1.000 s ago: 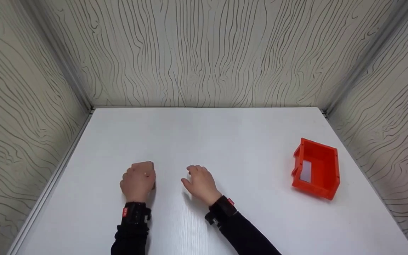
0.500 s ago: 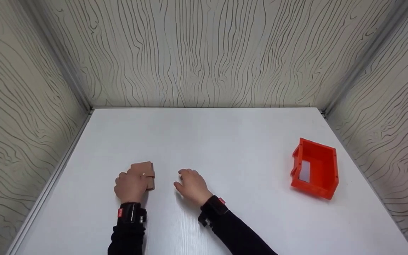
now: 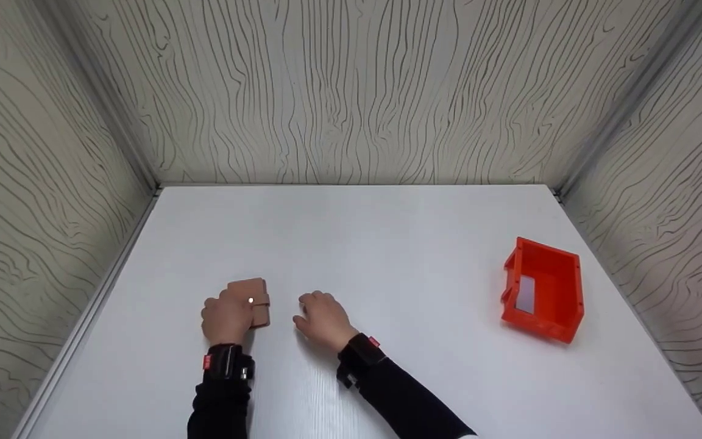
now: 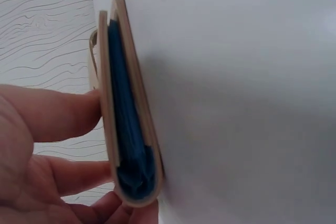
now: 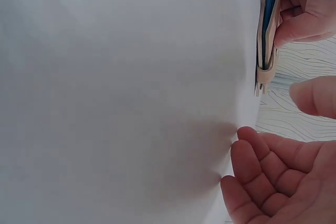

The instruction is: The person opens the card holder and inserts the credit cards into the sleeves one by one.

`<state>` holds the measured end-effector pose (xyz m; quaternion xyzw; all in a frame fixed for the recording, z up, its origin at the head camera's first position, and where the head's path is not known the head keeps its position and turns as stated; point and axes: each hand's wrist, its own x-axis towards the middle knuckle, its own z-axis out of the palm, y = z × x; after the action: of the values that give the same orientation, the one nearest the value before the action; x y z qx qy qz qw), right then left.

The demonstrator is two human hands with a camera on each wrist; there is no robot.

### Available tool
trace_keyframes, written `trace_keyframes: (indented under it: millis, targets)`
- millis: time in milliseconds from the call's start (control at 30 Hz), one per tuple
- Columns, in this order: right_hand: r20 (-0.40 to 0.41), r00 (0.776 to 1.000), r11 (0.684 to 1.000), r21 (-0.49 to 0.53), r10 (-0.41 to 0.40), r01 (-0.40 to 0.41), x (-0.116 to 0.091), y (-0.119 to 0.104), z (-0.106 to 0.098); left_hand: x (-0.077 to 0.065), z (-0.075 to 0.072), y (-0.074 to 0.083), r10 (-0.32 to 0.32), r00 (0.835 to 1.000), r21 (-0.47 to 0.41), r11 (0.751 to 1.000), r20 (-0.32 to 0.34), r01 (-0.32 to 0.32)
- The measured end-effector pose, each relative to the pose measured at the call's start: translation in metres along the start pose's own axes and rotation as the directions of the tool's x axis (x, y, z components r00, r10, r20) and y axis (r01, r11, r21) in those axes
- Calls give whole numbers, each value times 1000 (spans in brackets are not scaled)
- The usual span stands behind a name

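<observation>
A small tan wallet (image 3: 247, 288) with a strap and a shiny snap lies on the white table, left of the middle. Its blue inside (image 4: 126, 103) shows between the covers in the left wrist view. My left hand (image 3: 227, 317) grips the wallet at its folded spine, thumb (image 4: 63, 114) on the upper cover and fingers around the fold. To the right, apart from the wallet, my right hand (image 3: 323, 320) holds nothing. Its fingers (image 5: 247, 163) are loosely bent with the tips at the tabletop, and the thumb (image 5: 315, 95) stands away from them.
An orange-red plastic bin (image 3: 549, 289) with a pale label stands on the right side of the table (image 3: 351, 238). Wood-patterned panels (image 3: 351, 91) enclose the table at the back and both sides.
My left hand has drawn back and left, uncovering more of the wallet, which has since shifted slightly right. My right hand has moved a little left, closer to the wallet.
</observation>
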<state>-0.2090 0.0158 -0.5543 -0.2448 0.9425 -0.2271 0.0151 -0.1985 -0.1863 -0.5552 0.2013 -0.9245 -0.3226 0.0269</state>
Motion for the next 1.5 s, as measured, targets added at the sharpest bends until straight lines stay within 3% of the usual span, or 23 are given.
trace_keyframes:
  millis: [400,500,1133,1500]
  targets:
    - [8,999,996,-67,-54,54,4,-6,7,5,-4,-1,-8,999,-11,1000,41,8]
    - [12,999,996,-67,-52,53,3,-6,7,5,-5,-2,6,999,17,1000,37,-6]
    - [-6,997,997,-39,-73,73,3,-4,2,4,-14,2,11,999,-2,1000,45,-11]
    - [14,999,998,-28,-50,50,3,-5,2,2,-15,5,-13,999,-125,992,47,19]
